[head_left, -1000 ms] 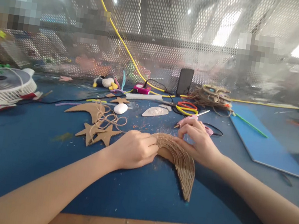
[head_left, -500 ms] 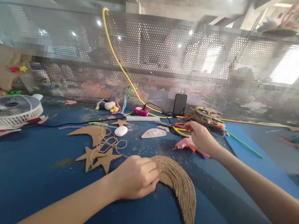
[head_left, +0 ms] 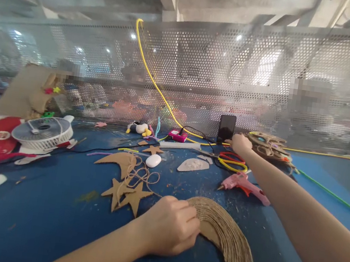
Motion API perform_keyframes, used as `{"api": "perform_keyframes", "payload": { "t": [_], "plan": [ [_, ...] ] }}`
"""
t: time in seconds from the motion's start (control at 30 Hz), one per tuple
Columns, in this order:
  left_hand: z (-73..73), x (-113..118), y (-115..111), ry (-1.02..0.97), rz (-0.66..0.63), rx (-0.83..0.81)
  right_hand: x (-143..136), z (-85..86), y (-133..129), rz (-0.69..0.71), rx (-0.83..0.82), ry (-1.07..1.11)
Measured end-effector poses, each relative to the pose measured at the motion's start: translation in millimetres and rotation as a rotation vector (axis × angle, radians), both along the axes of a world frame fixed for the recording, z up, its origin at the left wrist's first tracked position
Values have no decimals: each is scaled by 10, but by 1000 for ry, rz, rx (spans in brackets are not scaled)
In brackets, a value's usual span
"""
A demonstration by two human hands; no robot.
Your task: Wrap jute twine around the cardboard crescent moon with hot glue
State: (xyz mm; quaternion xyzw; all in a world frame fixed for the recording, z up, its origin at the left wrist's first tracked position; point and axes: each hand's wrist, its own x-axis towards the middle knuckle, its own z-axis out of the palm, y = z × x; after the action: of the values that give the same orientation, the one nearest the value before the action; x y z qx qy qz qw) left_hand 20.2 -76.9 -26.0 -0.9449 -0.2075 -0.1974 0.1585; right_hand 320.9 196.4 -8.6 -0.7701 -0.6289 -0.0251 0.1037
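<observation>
a: had a good look around the pink glue gun [head_left: 245, 187]?
b: yes! found a curved moon shape [head_left: 237, 244] on the worktop [head_left: 52, 218], on the near side of the glue gun.
a: how much done?
b: mostly covered in rope rows, by the look of things. bare card [head_left: 209, 230] left along the inner curve, so maybe not all done.
a: and the left hand [head_left: 174, 226]?
b: left of the glue gun and nearer, curled tight, seemingly pinching the moon shape's end. can't see the fingertips.
a: and the right hand [head_left: 241, 144]?
b: past the glue gun, near the scissors [head_left: 232, 169] and phone [head_left: 226, 127]. can't tell if pinching anything.
a: anything without rope rows?
b: yes, card stars [head_left: 136, 195] and a bare curved piece [head_left: 117, 159], left of the glue gun, with loose string [head_left: 131, 177] across.
</observation>
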Motion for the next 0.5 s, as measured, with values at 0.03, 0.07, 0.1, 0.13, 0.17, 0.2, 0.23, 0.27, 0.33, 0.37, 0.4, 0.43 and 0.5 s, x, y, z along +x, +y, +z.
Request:
{"api": "perform_keyframes", "payload": {
  "t": [0.03, 0.07, 0.1, 0.13, 0.17, 0.2, 0.23, 0.27, 0.33, 0.37, 0.4, 0.43, 0.5],
  "plan": [
    [-2, -1, 0, 0, -1, -3, -3, -19, 34, -20, -15, -7],
    [-3, -1, 0, -3, -1, -4, -4, -37, 64, -36, -29, -14],
    [-4, -2, 1, -6, -2, -5, -6, -53, 89, -43, -38, -22],
    [-6, -2, 1, -9, -1, -6, -8, -68, 111, -46, -44, -29],
    [-7, -3, 2, -8, -1, -6, -11, -80, 129, -48, -48, -37],
    [-9, -3, 4, -7, -1, -5, -15, -90, 144, -49, -52, -44],
    [-11, -3, 5, -5, -2, -5, -19, -98, 156, -50, -54, -52],
    [-13, -4, 6, -4, -3, -4, -24, -103, 165, -50, -57, -58],
    [-21, -6, 10, -9, -5, -1, -31, -109, 174, -48, -66, -71],
    [-26, -8, 11, -13, -7, 1, -34, -109, 175, -46, -70, -78],
    [-32, -10, 13, -20, -11, 3, -37, -109, 174, -46, -74, -85],
    [-38, -12, 15, -25, -14, 3, -40, -109, 171, -45, -78, -92],
    [-50, -17, 19, -32, -16, 0, -45, -110, 160, -46, -85, -103]
  ]
}}
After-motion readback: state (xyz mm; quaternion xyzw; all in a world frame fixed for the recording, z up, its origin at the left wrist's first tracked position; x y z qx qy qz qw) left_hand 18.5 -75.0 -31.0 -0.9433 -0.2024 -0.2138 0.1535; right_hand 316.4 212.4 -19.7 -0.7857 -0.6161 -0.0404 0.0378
